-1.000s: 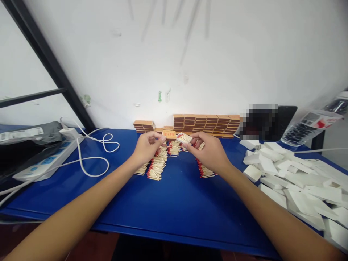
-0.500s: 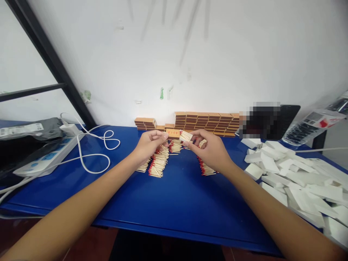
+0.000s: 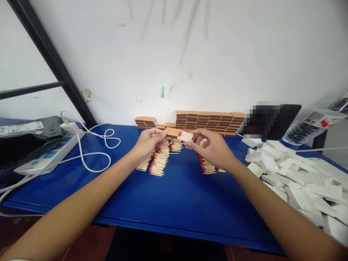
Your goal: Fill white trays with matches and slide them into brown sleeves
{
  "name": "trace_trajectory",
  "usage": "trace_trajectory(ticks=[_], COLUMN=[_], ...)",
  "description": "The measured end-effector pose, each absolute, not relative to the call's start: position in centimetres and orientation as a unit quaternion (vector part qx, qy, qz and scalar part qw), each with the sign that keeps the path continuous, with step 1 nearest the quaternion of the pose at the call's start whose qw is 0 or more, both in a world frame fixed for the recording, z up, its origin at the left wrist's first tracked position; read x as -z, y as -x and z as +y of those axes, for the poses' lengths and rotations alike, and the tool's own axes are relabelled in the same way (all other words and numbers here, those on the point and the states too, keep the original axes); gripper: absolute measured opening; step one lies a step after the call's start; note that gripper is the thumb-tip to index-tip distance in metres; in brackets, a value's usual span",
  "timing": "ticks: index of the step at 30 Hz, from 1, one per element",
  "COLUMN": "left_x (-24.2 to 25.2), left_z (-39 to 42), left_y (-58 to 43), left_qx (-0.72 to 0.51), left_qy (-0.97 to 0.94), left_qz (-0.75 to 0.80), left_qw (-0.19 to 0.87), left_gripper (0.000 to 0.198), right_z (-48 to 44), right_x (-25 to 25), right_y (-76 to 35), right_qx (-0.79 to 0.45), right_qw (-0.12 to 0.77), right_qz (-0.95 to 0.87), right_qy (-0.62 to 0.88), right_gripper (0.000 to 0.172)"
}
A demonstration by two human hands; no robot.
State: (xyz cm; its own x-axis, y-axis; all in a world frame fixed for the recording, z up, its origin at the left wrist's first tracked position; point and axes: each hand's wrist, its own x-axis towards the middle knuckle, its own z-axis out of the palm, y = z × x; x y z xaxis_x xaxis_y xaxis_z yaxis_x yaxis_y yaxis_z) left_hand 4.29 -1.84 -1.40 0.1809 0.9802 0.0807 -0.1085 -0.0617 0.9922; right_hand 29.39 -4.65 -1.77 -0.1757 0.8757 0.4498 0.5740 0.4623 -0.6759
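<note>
Between thumb and fingers, my left hand grips an orange-brown matchbox sleeve. My right hand pinches the outer end of a white matchbox tray filled with red-tipped matches. The tray's inner end sits in the sleeve's right opening, and its outer part sticks out. Both are held above the table, tilted slightly down to the right. Loose matches lie in piles below: one pile by my left hand, another under my right. Parts of these piles are hidden by my hands.
Stacked closed matchboxes line the wall on the blue table. White empty trays are heaped at the right, near a phone and a plastic bottle. A power strip with white cables lies at the left.
The tray has come into line with the sleeve and entered its right end. The sleeve now tilts down to the right. Both hands stay in nearly the same place.
</note>
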Motion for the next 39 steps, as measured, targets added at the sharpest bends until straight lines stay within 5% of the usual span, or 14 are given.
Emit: trace_trajectory(ticks=[39], left_x=[1.0], left_z=[-3.4], left_y=[-4.8], left_qx=[-0.414], left_qy=[-0.620], left_qz=[0.351], left_qw=[0.567], left_gripper=[0.041], right_z=[-5.7], right_x=[1.6], right_y=[-27.8], right_qx=[-0.233], right_qw=[0.449], right_qz=[-0.736], right_qy=[0.449], right_gripper=[0.053])
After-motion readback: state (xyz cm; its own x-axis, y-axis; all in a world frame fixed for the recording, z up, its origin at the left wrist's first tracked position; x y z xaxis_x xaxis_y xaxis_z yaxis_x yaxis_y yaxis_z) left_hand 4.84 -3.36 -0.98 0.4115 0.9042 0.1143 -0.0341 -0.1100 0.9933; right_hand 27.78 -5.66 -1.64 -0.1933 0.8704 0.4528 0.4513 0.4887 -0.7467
